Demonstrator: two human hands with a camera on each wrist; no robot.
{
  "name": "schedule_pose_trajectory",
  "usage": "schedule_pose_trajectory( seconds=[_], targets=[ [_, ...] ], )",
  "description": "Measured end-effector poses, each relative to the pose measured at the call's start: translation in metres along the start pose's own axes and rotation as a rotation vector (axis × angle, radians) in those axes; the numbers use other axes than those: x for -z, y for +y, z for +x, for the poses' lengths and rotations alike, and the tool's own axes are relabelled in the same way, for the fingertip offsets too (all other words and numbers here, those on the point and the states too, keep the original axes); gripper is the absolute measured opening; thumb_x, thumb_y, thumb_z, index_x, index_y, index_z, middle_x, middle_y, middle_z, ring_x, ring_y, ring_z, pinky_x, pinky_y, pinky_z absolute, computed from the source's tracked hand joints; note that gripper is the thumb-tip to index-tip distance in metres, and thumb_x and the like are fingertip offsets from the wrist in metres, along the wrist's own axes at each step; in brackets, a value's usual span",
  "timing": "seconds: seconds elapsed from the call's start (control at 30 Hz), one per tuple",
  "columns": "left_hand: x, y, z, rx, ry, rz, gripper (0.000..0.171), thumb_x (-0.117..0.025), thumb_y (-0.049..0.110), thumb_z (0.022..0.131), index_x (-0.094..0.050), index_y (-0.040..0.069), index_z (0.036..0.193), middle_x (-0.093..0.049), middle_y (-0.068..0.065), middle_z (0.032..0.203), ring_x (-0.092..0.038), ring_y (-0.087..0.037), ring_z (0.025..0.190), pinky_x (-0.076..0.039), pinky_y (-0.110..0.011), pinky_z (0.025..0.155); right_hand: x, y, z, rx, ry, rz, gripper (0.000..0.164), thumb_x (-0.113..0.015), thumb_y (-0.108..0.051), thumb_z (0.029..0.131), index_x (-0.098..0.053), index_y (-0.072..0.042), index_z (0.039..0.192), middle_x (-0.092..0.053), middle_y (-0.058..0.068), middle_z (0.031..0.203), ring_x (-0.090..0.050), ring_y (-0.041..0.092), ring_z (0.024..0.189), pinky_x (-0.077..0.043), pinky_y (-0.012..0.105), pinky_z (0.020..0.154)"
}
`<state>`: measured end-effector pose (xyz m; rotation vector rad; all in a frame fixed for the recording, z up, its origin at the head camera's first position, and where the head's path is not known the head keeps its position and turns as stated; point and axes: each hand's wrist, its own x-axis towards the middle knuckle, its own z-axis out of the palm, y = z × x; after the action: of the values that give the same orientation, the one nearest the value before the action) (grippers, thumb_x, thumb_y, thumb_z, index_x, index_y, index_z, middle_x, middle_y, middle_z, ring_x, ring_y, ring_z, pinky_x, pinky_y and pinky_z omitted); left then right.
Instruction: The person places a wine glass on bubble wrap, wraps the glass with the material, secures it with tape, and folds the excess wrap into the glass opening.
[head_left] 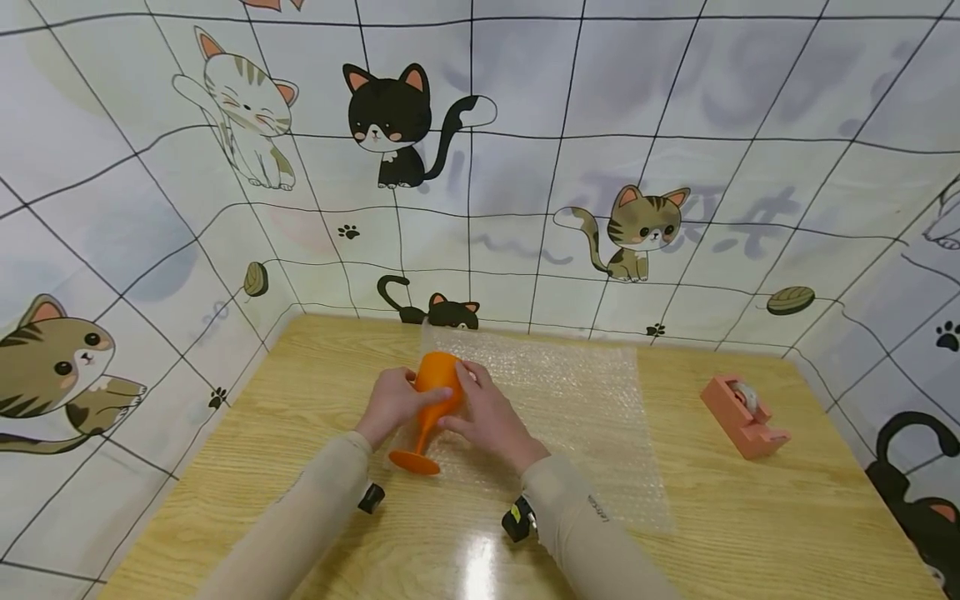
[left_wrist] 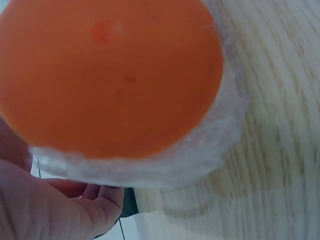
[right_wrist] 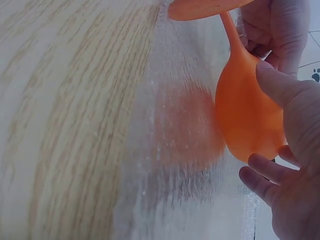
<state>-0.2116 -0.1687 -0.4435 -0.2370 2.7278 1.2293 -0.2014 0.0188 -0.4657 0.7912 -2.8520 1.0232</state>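
An orange goblet (head_left: pixel 437 404) lies tilted at the left part of a clear bubble wrap sheet (head_left: pixel 570 417), its rim toward the back and its round foot (head_left: pixel 415 462) toward me. My left hand (head_left: pixel 393 402) grips the bowl from the left, thumb across it. From the right, my right hand (head_left: pixel 495 421) holds the bowl; in the right wrist view its thumb (right_wrist: pixel 272 82) presses the bowl and its fingertips (right_wrist: pixel 257 170) are by the rim. The foot's underside (left_wrist: pixel 115 85) fills much of the left wrist view, bubble wrap (left_wrist: pixel 195 155) behind it.
A pink tape dispenser (head_left: pixel 745 417) with a roll of tape stands on the right side of the wooden table (head_left: pixel 720 533). Walls covered with cat-print sheeting (head_left: pixel 525 183) close off the back and both sides.
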Motion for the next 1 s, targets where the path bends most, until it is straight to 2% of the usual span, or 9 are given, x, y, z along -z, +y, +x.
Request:
schedule_pose_trajectory(
  seconds=[0.23, 0.4, 0.57, 0.77, 0.87, 1.0],
  targets=[
    [0.001, -0.001, -0.002, -0.045, -0.006, -0.010, 0.080, -0.082, 0.051, 0.085, -0.059, -0.010, 0.131, -0.067, -0.021, 0.118, -0.064, -0.032, 0.101, -0.057, -0.047, 0.090, -0.002, 0.003, 0.001, -0.008, 0.023, -0.027, 0.097, -0.080, -0.044, 0.090, -0.030, -0.001, 0.161, -0.032, 0.018, 0.159, -0.054, 0.038, 0.134, -0.047, 0.047, 0.111],
    [0.004, -0.002, -0.001, -0.111, -0.028, -0.018, 0.063, -0.065, 0.048, 0.099, -0.065, -0.008, 0.127, -0.068, -0.021, 0.117, -0.064, -0.031, 0.100, -0.056, -0.045, 0.089, -0.003, 0.005, 0.001, -0.009, 0.045, -0.044, 0.098, -0.081, -0.045, 0.088, -0.032, 0.002, 0.159, -0.035, 0.020, 0.155, -0.055, 0.038, 0.131, -0.047, 0.045, 0.111],
    [0.009, -0.005, 0.002, -0.138, -0.063, -0.106, 0.043, -0.049, 0.031, 0.107, -0.070, -0.004, 0.121, -0.068, -0.017, 0.109, -0.063, -0.026, 0.088, -0.057, -0.037, 0.078, -0.001, 0.005, -0.001, -0.026, 0.051, -0.036, 0.102, -0.083, -0.044, 0.086, -0.029, 0.001, 0.160, -0.038, 0.023, 0.152, -0.057, 0.040, 0.126, -0.049, 0.048, 0.109],
    [0.012, -0.006, 0.004, -0.181, -0.120, -0.117, 0.040, -0.044, 0.011, 0.105, -0.060, -0.010, 0.135, -0.069, -0.020, 0.111, -0.065, -0.021, 0.083, -0.059, -0.035, 0.077, 0.001, 0.004, -0.004, -0.048, 0.066, -0.065, 0.102, -0.086, -0.044, 0.084, -0.034, 0.001, 0.158, -0.042, 0.023, 0.145, -0.060, 0.039, 0.117, -0.053, 0.048, 0.103],
    [0.013, -0.007, 0.006, -0.210, -0.142, -0.110, 0.038, -0.045, 0.005, 0.104, -0.059, -0.012, 0.135, -0.069, -0.019, 0.108, -0.064, -0.021, 0.082, -0.059, -0.036, 0.077, 0.000, 0.003, -0.004, -0.055, 0.083, -0.085, 0.102, -0.087, -0.045, 0.082, -0.036, 0.002, 0.157, -0.043, 0.023, 0.143, -0.061, 0.039, 0.115, -0.054, 0.048, 0.101],
    [0.013, -0.010, 0.008, -0.256, -0.161, -0.084, 0.035, -0.049, -0.002, 0.102, -0.060, -0.012, 0.134, -0.068, -0.020, 0.112, -0.065, -0.022, 0.086, -0.060, -0.035, 0.078, 0.000, -0.001, -0.005, -0.055, 0.098, -0.119, 0.102, -0.087, -0.046, 0.081, -0.038, 0.005, 0.154, -0.045, 0.023, 0.141, -0.061, 0.038, 0.114, -0.054, 0.047, 0.101]
  ],
)
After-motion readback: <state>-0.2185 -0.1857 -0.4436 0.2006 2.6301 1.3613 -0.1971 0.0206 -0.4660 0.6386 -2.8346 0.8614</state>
